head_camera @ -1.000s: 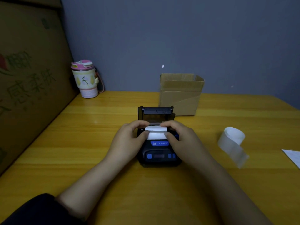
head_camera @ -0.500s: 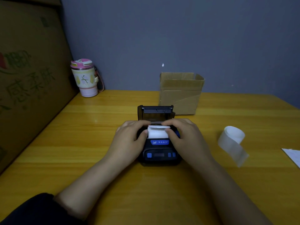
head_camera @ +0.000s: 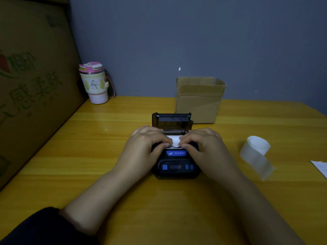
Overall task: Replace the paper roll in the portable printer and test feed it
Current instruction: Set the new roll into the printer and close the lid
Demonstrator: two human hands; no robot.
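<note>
A small black portable printer [head_camera: 176, 167] with blue buttons sits mid-table, its lid [head_camera: 172, 119] standing open at the back. A white paper roll [head_camera: 175, 140] lies in the printer's bay. My left hand [head_camera: 145, 147] and my right hand [head_camera: 205, 147] flank the bay, thumbs and forefingers pinching the roll's loose white end from both sides. A second, partly unrolled pale roll [head_camera: 256, 152] lies on the table to the right, apart from both hands.
An open cardboard box [head_camera: 200, 101] stands just behind the printer. A pink-lidded tumbler [head_camera: 94, 84] is at the back left by a large printed carton [head_camera: 31, 82]. A white sheet [head_camera: 320, 167] pokes in at the right edge of the wooden table [head_camera: 88, 156].
The roll has sunk lower into the bay. Both hands have closed in, fingertips now nearly meeting over the paper's front edge.
</note>
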